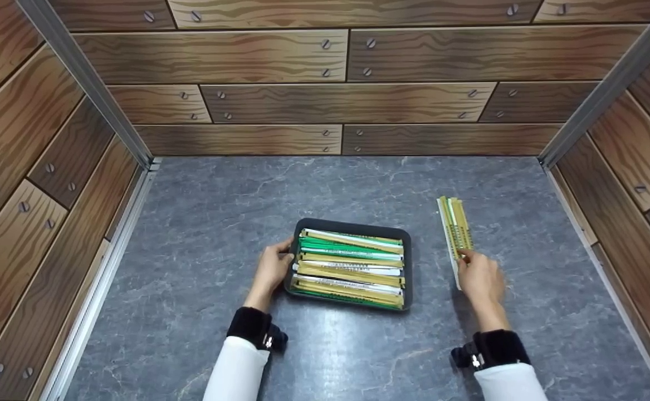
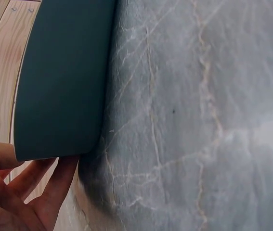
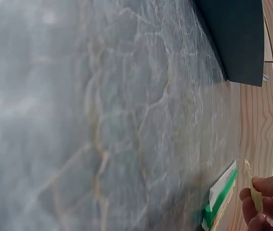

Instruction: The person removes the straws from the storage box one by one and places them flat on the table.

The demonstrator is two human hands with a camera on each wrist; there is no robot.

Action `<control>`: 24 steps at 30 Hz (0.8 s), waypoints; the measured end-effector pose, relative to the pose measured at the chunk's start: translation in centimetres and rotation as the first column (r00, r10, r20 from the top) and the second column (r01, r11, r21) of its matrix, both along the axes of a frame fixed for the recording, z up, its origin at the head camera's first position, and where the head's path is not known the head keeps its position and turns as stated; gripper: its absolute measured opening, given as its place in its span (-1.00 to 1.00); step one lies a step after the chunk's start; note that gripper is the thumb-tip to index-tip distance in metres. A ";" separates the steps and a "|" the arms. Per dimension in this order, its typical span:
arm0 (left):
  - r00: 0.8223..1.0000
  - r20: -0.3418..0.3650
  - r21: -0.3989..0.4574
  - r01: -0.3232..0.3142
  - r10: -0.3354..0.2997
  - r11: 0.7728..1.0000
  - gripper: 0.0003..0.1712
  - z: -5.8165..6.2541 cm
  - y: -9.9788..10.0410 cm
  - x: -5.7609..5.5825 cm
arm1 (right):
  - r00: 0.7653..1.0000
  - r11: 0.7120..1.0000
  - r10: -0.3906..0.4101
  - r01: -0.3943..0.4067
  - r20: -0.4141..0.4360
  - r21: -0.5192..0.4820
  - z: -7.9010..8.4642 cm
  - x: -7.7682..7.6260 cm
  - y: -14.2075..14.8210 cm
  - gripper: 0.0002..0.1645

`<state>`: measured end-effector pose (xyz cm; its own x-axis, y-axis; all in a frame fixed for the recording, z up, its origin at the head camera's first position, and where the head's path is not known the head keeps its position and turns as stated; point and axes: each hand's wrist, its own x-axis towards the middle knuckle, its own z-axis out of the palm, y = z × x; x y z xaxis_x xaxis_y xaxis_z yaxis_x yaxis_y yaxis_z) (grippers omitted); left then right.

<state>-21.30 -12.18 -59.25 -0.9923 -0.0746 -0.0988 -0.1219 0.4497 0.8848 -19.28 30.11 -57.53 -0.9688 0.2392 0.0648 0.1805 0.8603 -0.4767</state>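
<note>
At three o'clock from the tray (image 1: 407, 267), gripped at nine o'clock by the left hand (image 1: 273, 267), a yellow packet (image 3: 256, 199) is pinched by the right hand (image 1: 482, 277), and neighbouring packets (image 3: 221, 190) could be scattered if brushed.

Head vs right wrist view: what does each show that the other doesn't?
Head only: the left hand at the tray's edge, the strips filling the tray, and the white sleeves.

Right wrist only: the tray's outer wall seen from low down, and a clear gap between the pinched yellowish strip and the loose strips on the table.

Both: the right hand, the loose strips, part of the tray at least, the marbled table and wood-patterned wall.
</note>
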 end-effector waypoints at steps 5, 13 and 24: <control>1.000 0.031 0.007 0.001 -0.001 1.000 -0.48 0.2 0.1 0.0 | 1.000 1.000 -0.017 0.017 0.010 0.009 -0.2 -0.5 0.0 -0.61; 0.999 0.036 -0.006 0.003 -0.002 1.000 -0.49 0.3 0.1 0.1 | 0.996 1.000 0.001 0.001 -0.090 0.028 -0.5 -0.3 -0.7 -0.64; 1.000 0.002 0.009 0.006 -0.006 1.000 -0.49 0.2 0.0 0.1 | 0.816 0.871 0.475 -0.490 -0.329 0.044 -0.7 0.7 -8.3 -0.75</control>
